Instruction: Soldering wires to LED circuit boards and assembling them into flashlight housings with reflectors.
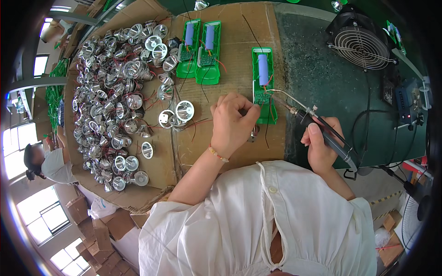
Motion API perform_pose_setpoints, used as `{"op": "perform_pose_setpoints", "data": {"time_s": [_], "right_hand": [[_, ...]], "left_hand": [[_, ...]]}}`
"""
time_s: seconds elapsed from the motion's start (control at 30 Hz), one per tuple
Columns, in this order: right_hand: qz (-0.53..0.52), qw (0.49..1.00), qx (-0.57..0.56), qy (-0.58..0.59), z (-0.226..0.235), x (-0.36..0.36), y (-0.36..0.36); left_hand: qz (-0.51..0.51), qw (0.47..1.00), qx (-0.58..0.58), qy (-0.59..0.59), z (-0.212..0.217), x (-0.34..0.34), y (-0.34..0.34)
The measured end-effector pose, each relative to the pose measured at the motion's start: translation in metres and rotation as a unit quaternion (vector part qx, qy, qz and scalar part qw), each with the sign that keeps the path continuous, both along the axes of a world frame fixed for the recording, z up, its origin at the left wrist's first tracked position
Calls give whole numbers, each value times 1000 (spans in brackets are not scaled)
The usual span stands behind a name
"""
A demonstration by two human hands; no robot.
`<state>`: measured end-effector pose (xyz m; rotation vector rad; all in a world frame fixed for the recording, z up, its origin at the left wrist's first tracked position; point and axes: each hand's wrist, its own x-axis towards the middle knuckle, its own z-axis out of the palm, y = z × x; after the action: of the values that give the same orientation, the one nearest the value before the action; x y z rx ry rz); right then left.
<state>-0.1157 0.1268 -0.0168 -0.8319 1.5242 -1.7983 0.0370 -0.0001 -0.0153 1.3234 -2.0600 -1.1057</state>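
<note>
In front of me lies a green plastic housing (267,117) with a purple battery cell (263,70), a small green circuit board (262,97) and thin wires. My right hand (322,143) is closed round a soldering iron (332,142). Its tip and a thin curved metal tube (286,94) reach toward the board. My left hand (234,120) is at the housing's left edge, thumb and fingers pinched together; what they grip is hidden. A small shiny metal piece (253,133) shows just below that hand, partly covered.
Many silver reflectors (110,96) with red wires fill a cardboard tray at left; a few (185,111) lie nearer me. Two more green housings (209,76) with cells lie behind my left hand. At right stand a fan with a wire grille (361,46) and a blue box (404,105).
</note>
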Motion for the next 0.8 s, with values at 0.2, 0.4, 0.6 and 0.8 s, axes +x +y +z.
{"op": "perform_pose_setpoints", "data": {"time_s": [0.2, 0.4, 0.6, 0.8], "right_hand": [[-30, 999, -10, -15, -7, -5, 1], [-69, 998, -7, 8, -6, -19, 2], [-109, 994, -12, 25, -12, -43, 3], [-116, 993, 22, 23, -14, -52, -7]], "left_hand": [[2, 1000, 2, 2, -2, -1, 0], [5, 1000, -3, -7, 1, 2, 0], [17, 991, 80, 103, 8, 7, -1], [-58, 997, 14, -54, 16, -10, -22]]}}
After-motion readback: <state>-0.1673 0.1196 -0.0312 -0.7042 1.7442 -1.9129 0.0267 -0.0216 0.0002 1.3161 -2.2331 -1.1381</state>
